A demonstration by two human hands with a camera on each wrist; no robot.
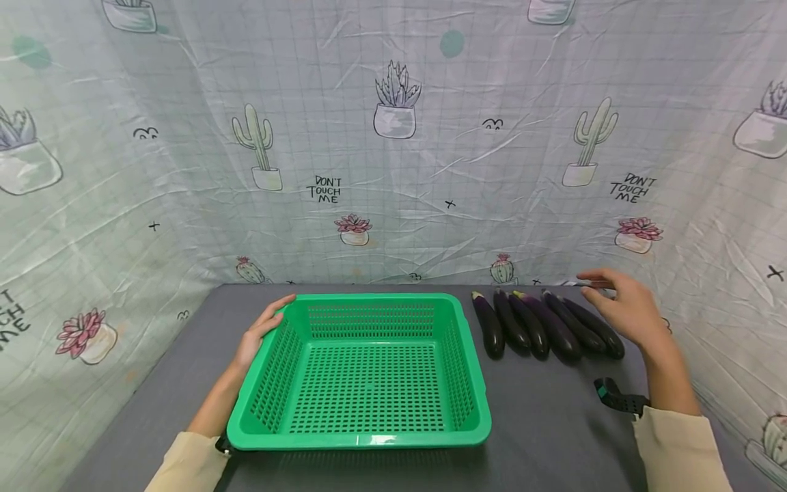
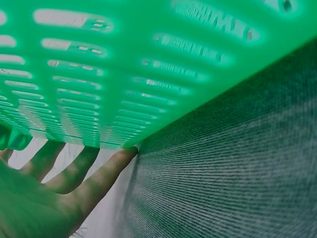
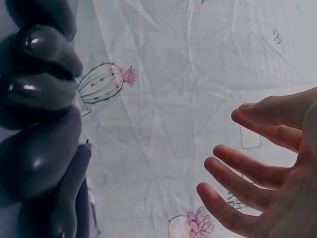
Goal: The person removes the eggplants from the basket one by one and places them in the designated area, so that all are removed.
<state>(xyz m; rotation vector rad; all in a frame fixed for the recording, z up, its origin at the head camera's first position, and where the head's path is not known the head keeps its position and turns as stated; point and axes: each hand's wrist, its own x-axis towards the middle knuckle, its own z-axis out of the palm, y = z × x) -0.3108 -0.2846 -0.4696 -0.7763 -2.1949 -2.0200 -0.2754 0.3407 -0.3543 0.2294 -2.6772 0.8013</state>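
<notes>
A green plastic basket (image 1: 369, 441) with slotted walls stands on the grey surface, nothing inside it. At its far left corner my left hand (image 1: 251, 342) holds the rim from outside. Several spread fingers (image 2: 106, 171) lie against the slotted outer wall in the left wrist view; their tips are partly hidden. Dark purple eggplants (image 1: 556, 331) lie side by side to the right of the basket. Just beyond the rightmost one, my right hand (image 1: 627, 304) hovers with loosely bent, parted fingers. Nothing is between its fingers (image 3: 242, 166) in the right wrist view, where the eggplants (image 3: 37, 163) appear at left.
A pale printed sheet (image 1: 393, 171) hangs behind and along both sides of the grey tabletop (image 1: 541, 424). Its lower edge meets the table just behind the basket and eggplants. A dark strap (image 1: 621, 400) with a green patch sits at my right wrist.
</notes>
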